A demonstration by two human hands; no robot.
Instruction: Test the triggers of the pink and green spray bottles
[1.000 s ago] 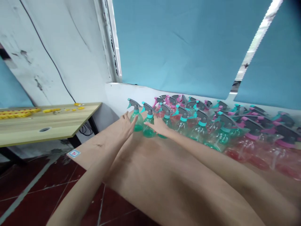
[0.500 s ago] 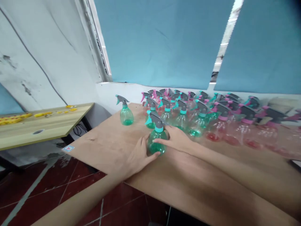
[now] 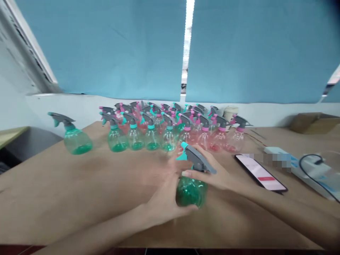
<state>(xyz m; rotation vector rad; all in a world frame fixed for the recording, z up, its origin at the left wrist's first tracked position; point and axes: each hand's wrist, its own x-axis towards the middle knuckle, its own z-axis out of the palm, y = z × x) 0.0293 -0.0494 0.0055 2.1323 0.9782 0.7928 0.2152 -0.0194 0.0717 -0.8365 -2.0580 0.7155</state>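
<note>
Head view, left hand (image 3: 167, 204) cupping a green spray bottle (image 3: 191, 192) from below, right hand (image 3: 209, 177) gripping its neck from the side, over the brown surface (image 3: 87, 184)

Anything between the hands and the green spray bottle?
Nothing visible. The left hand sits directly against the body of the green spray bottle, and the fingers of the right hand lie across its neck, just under the grey trigger head.

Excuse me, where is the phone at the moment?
In the head view, the phone lies on the wooden tabletop, right of the person's right hand.
</note>
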